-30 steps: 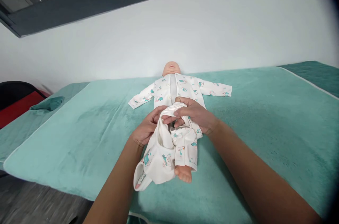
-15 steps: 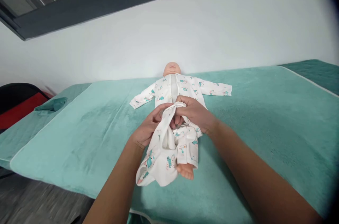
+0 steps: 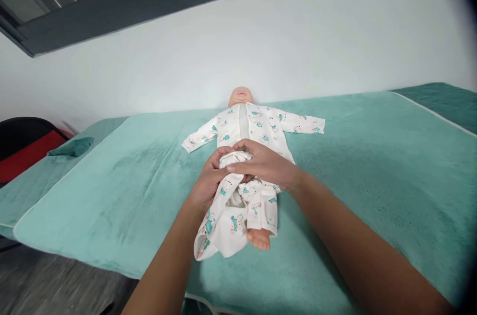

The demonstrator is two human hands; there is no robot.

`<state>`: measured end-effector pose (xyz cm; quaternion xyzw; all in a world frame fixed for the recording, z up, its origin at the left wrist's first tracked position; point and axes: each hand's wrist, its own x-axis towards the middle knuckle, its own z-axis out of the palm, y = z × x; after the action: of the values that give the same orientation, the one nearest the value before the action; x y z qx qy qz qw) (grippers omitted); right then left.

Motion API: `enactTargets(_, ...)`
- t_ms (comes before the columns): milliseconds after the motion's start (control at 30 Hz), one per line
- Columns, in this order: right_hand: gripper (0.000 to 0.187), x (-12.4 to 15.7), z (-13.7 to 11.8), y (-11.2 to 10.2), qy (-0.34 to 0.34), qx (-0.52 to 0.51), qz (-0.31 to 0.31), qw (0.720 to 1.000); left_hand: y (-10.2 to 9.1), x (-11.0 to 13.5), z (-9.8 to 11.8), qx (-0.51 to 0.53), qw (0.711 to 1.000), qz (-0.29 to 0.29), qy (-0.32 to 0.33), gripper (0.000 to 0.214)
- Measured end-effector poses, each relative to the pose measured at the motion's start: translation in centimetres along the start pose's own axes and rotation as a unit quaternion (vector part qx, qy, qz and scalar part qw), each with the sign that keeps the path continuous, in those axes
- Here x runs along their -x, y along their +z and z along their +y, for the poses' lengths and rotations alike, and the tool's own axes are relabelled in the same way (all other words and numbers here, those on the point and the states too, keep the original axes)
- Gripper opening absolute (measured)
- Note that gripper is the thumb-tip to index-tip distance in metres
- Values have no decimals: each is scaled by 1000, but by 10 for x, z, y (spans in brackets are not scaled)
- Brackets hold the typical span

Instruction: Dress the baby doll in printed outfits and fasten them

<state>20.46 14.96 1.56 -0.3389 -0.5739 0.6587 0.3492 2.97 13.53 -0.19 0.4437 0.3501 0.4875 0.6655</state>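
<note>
A baby doll (image 3: pixel 240 96) lies on its back, head toward the wall, in a white printed jacket (image 3: pixel 274 128) that gapes at the front over a paler layer. White baby pants (image 3: pixel 231 228) with the same print are bunched over its lower body. One bare foot (image 3: pixel 259 239) pokes out of the right-hand pant leg; the other leg is hidden in the cloth. My left hand (image 3: pixel 209 181) is closed on the gathered waist of the pants from the left. From the right, my right hand (image 3: pixel 266 166) grips the same gathered edge, its thumb lying across the cloth near the left fingers.
A teal padded cover (image 3: pixel 112 196) spreads under the doll, with its front edge near me. Behind stand a white wall (image 3: pixel 298 41) and a dark window frame (image 3: pixel 112 17). A black and red chair (image 3: pixel 30 151) is at the left.
My right hand has shifted left, toward my left hand. The raised waist of the pants has come down slightly and is now bunched between both hands.
</note>
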Motion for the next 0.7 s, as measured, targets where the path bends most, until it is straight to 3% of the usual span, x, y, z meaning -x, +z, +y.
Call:
enactTargets(133,35,0,1,-5,-8,42,6,999,4,1,2,-3,999,33,16,47)
enactTargets(267,28,-2,3,-11,-47,-31,2,998,14,6,7,-76,995,64,-17,30)
enactTargets(433,34,-2,5,-12,-84,-102,-25,991,21,11,13,-2,999,25,-30,20)
enactTargets(567,47,0,1,-17,-79,-37,-67,994,17,11,13,47,997,12,-59,22)
enactTargets(700,58,2,-4,-23,-52,92,-62,993,15,11,14,0,996,11,-88,36)
